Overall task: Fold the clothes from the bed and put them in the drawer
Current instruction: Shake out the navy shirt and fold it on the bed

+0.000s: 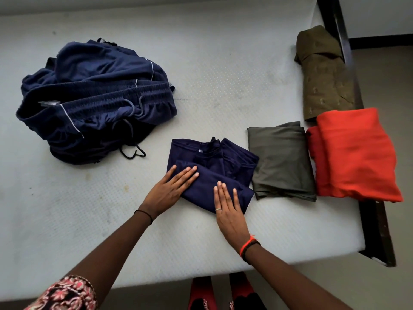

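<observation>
A navy shirt (225, 162) lies folded small on the white mattress (201, 74), its collar label facing up. My left hand (169, 189) presses flat on its left part with straight fingers. My right hand (228, 209) lies flat on its near right part, fingers straight. To the right sit a folded grey-green garment (282, 162), a folded red one (353, 155) and a folded olive one (324, 74). A crumpled heap of navy shorts and clothes (93, 101) lies at the left. No drawer is in view.
The dark bed frame (375, 222) runs along the mattress's right edge, with grey floor (388, 86) beyond it. My feet in red footwear (201, 291) stand at the near edge of the bed.
</observation>
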Action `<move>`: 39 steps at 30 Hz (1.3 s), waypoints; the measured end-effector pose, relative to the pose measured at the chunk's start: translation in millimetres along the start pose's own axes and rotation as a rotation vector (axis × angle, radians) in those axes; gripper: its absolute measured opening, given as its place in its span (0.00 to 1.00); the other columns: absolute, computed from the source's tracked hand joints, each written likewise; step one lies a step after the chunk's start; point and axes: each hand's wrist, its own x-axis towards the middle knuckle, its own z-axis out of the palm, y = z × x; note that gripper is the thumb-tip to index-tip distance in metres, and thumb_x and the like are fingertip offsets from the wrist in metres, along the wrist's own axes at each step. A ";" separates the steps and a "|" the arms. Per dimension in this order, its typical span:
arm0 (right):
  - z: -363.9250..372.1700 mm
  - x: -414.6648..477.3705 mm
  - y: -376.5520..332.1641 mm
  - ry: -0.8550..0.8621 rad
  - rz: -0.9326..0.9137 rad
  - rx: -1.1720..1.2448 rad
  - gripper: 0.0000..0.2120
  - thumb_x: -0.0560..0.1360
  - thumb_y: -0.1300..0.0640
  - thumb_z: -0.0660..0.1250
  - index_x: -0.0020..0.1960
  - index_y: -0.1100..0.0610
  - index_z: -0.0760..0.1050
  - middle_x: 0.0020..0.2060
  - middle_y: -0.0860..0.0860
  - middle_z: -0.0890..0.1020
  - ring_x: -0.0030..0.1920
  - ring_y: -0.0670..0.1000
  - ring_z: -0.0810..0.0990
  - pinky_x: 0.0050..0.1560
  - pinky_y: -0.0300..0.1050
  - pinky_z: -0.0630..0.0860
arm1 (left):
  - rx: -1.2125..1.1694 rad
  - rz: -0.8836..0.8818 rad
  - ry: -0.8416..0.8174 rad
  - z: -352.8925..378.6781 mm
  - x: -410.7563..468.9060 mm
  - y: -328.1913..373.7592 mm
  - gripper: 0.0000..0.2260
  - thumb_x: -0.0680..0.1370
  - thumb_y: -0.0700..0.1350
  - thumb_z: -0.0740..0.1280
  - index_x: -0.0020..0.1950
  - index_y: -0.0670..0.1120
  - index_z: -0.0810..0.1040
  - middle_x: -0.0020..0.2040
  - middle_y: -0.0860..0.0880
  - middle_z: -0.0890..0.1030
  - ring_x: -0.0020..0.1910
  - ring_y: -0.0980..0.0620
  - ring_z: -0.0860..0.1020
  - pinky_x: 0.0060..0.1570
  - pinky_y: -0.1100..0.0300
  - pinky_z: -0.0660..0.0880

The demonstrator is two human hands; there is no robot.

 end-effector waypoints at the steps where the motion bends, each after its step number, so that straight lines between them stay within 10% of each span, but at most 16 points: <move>1: -1.6 1.2 1.2 -0.011 0.009 0.010 0.27 0.74 0.66 0.48 0.73 0.67 0.57 0.72 0.63 0.63 0.73 0.59 0.63 0.69 0.60 0.57 | -0.009 0.011 -0.018 -2.3 1.2 -1.7 0.29 0.75 0.36 0.47 0.77 0.42 0.52 0.78 0.45 0.54 0.76 0.49 0.55 0.72 0.46 0.54; 10: -49.4 -11.9 5.4 -0.211 -0.007 0.557 0.36 0.73 0.69 0.55 0.78 0.57 0.44 0.76 0.56 0.55 0.75 0.52 0.57 0.73 0.43 0.56 | -0.386 0.035 -0.324 -57.9 4.1 -31.1 0.22 0.80 0.39 0.53 0.74 0.49 0.63 0.74 0.51 0.66 0.68 0.51 0.70 0.68 0.56 0.64; 14: -76.9 -9.0 26.0 -0.303 0.148 0.897 0.30 0.74 0.64 0.60 0.75 0.52 0.59 0.58 0.54 0.78 0.47 0.49 0.79 0.45 0.32 0.73 | -0.535 -0.015 -0.546 -94.1 27.6 -51.6 0.15 0.75 0.39 0.59 0.60 0.47 0.77 0.56 0.46 0.80 0.55 0.45 0.77 0.54 0.55 0.72; 17: -81.4 2.1 49.7 -0.323 0.251 1.081 0.25 0.73 0.64 0.63 0.69 0.53 0.67 0.59 0.52 0.78 0.52 0.46 0.77 0.44 0.24 0.70 | -0.558 -0.029 -0.588 -116.1 51.7 -66.5 0.13 0.75 0.40 0.62 0.58 0.48 0.78 0.52 0.48 0.82 0.49 0.49 0.78 0.51 0.57 0.73; 24: -75.1 35.5 103.8 -0.254 0.384 0.877 0.15 0.76 0.60 0.61 0.62 0.56 0.74 0.56 0.54 0.81 0.54 0.51 0.79 0.54 0.41 0.74 | -0.644 -0.224 -0.357 -110.2 104.2 -84.0 0.13 0.78 0.42 0.65 0.61 0.48 0.77 0.57 0.48 0.81 0.55 0.50 0.77 0.53 0.59 0.71; 29: -75.8 56.5 106.4 -0.046 0.317 0.674 0.14 0.78 0.59 0.60 0.62 0.63 0.73 0.56 0.58 0.79 0.60 0.56 0.75 0.58 0.43 0.68 | -0.857 -0.625 0.233 -73.0 81.1 -62.1 0.10 0.77 0.39 0.64 0.58 0.42 0.77 0.55 0.44 0.77 0.52 0.48 0.76 0.57 0.57 0.70; 33: -75.4 74.3 94.3 -0.059 0.220 0.677 0.19 0.78 0.52 0.63 0.65 0.60 0.71 0.60 0.56 0.77 0.61 0.54 0.75 0.62 0.45 0.69 | -1.233 -1.366 0.807 -56.3 48.5 4.5 0.05 0.77 0.38 0.65 0.50 0.36 0.75 0.48 0.43 0.72 0.45 0.50 0.72 0.45 0.64 0.70; 36: -74.5 85.7 82.5 -0.177 0.136 0.641 0.24 0.76 0.45 0.65 0.66 0.57 0.70 0.60 0.55 0.76 0.62 0.54 0.73 0.63 0.47 0.69 | -1.598 -1.799 0.755 -40.9 33.8 56.7 0.12 0.78 0.44 0.66 0.44 0.34 0.74 0.42 0.45 0.69 0.41 0.50 0.67 0.44 0.52 0.70; 39: -69.3 96.2 75.4 -0.221 0.125 0.607 0.26 0.74 0.40 0.64 0.65 0.54 0.70 0.59 0.53 0.74 0.62 0.54 0.71 0.62 0.48 0.68 | -2.009 -1.745 0.374 -36.8 36.8 98.5 0.32 0.75 0.56 0.68 0.67 0.33 0.66 0.45 0.43 0.75 0.44 0.47 0.73 0.56 0.47 0.71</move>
